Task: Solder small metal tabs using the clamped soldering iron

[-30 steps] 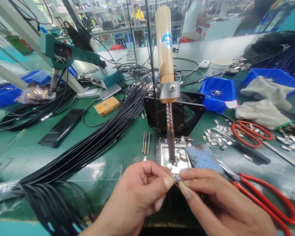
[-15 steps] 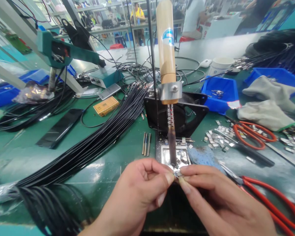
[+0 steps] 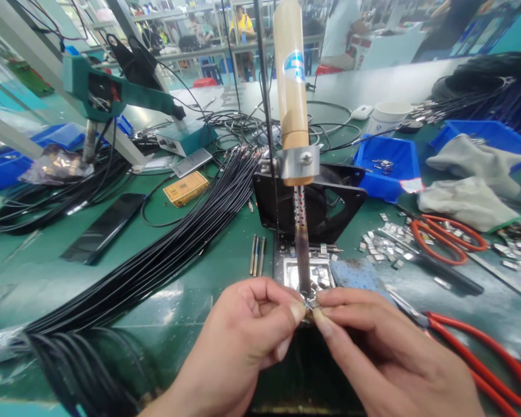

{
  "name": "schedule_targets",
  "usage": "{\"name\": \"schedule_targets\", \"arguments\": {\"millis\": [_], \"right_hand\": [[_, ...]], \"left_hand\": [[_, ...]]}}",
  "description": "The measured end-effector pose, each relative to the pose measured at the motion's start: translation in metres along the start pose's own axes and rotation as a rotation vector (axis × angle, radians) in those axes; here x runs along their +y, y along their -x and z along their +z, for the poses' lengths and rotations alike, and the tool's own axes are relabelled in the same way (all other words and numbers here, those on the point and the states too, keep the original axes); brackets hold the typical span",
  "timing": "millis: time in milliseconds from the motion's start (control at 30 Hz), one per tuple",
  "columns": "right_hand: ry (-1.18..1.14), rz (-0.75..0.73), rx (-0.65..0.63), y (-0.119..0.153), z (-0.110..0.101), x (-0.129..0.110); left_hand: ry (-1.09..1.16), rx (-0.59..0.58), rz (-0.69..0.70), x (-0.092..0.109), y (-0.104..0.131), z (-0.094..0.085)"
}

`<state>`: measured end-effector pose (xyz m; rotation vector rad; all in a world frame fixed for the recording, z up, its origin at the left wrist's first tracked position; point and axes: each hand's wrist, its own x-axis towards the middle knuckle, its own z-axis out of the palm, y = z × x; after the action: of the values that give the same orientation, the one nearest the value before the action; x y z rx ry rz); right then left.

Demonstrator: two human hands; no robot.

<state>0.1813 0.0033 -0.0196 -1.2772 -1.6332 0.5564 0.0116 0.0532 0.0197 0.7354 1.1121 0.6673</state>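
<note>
Green matting is covering the workbench (image 3: 191, 260), with other people sitting at benches far behind. Near its front edge, a small metal part (image 3: 309, 303) is sitting pinched between both hands, right under the tip of the upright soldering iron (image 3: 303, 255). The left hand (image 3: 243, 341) is closing thumb and forefinger on it from one side, and the right hand (image 3: 386, 353) is doing the same from the other, fingertips almost touching. Just behind the part, a shallow metal tray (image 3: 290, 269) is holding more small metal pieces. A blue sponge (image 3: 356, 275) is lying beside the tray, red-handled scissors (image 3: 481, 359) to the right, and a bundle of black cables (image 3: 156, 260) is running off to the left.
</note>
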Motion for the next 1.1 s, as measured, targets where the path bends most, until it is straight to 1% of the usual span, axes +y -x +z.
{"name": "schedule_targets", "arguments": {"millis": [100, 233, 367, 567, 767, 1000, 1100], "right_hand": [[0.002, 0.008, 0.014, 0.0004, -0.0001, -0.0003], [0.023, -0.020, -0.020, 0.0013, -0.0012, 0.0010], [0.001, 0.002, 0.017, 0.0010, 0.0003, 0.0024], [0.015, -0.012, 0.020, 0.0007, 0.0018, -0.0003], [0.002, 0.019, 0.032, -0.0003, 0.0024, -0.0040], [0.011, 0.009, 0.043, -0.0018, 0.0031, -0.0039], [-0.004, 0.030, 0.048, -0.0025, 0.0038, -0.0048]], "left_hand": [[0.005, -0.011, 0.012, -0.0004, -0.0004, -0.0004], [0.019, -0.011, 0.006, -0.0008, -0.0009, -0.0005], [0.015, -0.008, 0.016, -0.0009, -0.0017, -0.0001], [0.012, -0.009, 0.012, 0.0016, -0.0009, -0.0001], [0.003, -0.001, 0.012, 0.0016, 0.0003, 0.0004], [0.009, -0.002, 0.018, 0.0027, -0.0001, 0.0004], [-0.001, 0.008, 0.020, 0.0032, 0.0000, 0.0005]]}}
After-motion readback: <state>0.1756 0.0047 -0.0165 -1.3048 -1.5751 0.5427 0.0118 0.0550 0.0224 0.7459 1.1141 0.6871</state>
